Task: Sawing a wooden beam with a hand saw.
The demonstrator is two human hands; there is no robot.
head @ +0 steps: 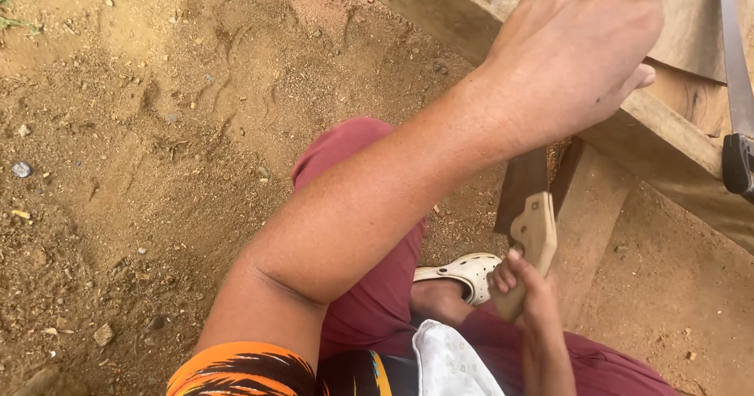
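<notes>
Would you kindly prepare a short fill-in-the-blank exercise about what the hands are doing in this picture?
1. The right hand grips the pale wooden ____ of a handsaw.
2. The left hand rests on a wooden ____.
3. The ground is bare, sandy ____.
4. The person's foot wears a ____ clog.

Missing words: handle; plank; dirt; white

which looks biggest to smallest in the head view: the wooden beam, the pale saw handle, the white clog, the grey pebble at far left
1. wooden beam
2. pale saw handle, gripped by the right hand, and white clog: about alike, and the clog is partly hidden, so unranked
3. grey pebble
</notes>
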